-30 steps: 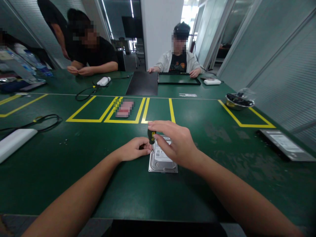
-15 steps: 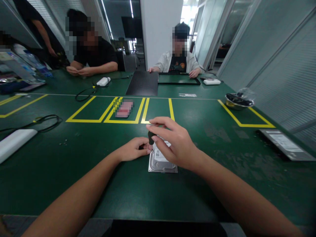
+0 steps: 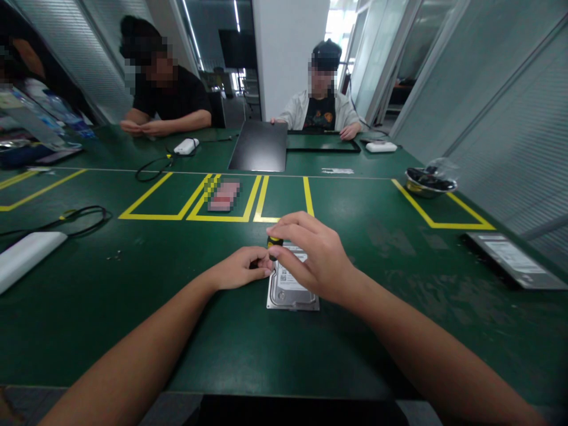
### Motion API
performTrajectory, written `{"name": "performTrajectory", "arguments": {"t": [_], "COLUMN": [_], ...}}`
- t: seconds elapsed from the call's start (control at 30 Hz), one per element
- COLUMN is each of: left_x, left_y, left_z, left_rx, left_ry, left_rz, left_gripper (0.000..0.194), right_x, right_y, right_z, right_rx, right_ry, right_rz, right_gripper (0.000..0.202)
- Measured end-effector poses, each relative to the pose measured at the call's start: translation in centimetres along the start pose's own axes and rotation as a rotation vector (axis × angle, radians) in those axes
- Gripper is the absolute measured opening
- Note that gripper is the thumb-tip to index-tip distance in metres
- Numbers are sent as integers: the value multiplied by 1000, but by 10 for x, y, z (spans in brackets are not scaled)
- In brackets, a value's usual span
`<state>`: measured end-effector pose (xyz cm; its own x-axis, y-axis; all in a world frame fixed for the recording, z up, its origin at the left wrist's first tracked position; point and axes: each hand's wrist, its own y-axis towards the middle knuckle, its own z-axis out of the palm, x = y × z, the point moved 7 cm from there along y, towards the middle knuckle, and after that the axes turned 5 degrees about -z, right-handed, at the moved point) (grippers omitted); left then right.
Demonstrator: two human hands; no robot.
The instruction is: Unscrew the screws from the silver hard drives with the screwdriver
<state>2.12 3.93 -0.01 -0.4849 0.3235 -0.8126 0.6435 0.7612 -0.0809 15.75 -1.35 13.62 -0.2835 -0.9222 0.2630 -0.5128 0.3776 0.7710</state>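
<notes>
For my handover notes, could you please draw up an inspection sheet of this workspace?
Surface: green tabletop with yellow tape outlines; dull patches at right.
Work items: hard drive lying flat, label up; dark-and-yellow tool handle above its left edge, tip hidden.
Clutter: small bits at left; second drive and metal bowl at right; pixelated pinkish item inside a tape outline.
Hands: right hand grips the tool handle; left hand is at the drive's left edge, contact unclear.
Cables: looped black cable by the near white device; another loop by the farther white device.
Surroundings: people on the far side, one in a pale jacket at a dark panel.
</notes>
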Motion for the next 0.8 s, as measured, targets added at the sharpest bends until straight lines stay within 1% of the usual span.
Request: {"name": "performTrajectory", "arguments": {"t": [0.2, 0.4, 0.57, 0.8], "left_x": [1, 1, 1, 1], "left_y": [0, 1, 0, 0], "left_z": [0, 2, 0, 1], "left_rx": [-7, 17, -4, 0], "left_ry": [25, 12, 11, -5], "left_rz": [-20, -8, 2, 19], "left_gripper": [21, 22, 23, 22], "right_x": [2, -1, 0, -1], "right_y": [-1, -1, -2, -1], "right_z": [1, 1, 1, 1], "right_rx": [-9, -8, -6, 4], "right_ry": [36, 23, 11, -22], "right_rz": [-48, -38, -33, -7], "right_gripper": [22, 20, 18, 19]}}
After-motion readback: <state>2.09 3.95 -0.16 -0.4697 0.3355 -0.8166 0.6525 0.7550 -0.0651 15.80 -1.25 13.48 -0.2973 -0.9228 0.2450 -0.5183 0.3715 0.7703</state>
